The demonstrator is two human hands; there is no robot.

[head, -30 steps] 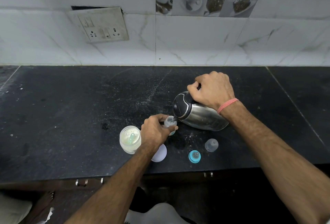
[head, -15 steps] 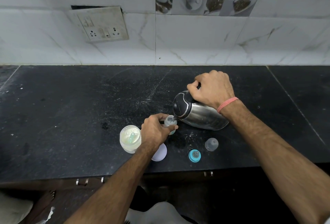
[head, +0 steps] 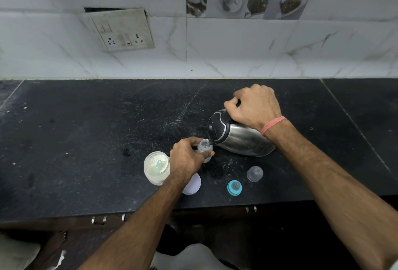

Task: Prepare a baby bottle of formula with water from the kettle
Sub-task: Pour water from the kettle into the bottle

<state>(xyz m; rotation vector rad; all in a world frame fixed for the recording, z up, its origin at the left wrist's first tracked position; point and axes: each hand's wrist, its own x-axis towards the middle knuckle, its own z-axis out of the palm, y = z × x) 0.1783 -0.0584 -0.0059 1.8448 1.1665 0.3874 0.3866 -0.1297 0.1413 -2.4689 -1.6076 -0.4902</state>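
Observation:
A steel kettle [head: 243,139] with a black lid is tilted to the left, its spout over the mouth of a small clear baby bottle [head: 204,147]. My right hand [head: 255,106] grips the kettle's handle from above. My left hand [head: 187,158] wraps around the bottle, which stands upright on the black counter [head: 86,140]. A thin stream of water runs from the spout into the bottle. Left of the bottle stands an open jar of white formula powder [head: 156,169] with a pale scoop in it.
A teal nipple ring [head: 234,187] and a clear bottle cap [head: 254,174] lie near the counter's front edge. A lilac lid [head: 192,184] sits partly under my left forearm. A wall socket plate [head: 122,29] hangs on the tiled wall behind.
Barely anything has moved: both hands hold their places while the kettle stays tilted over the bottle.

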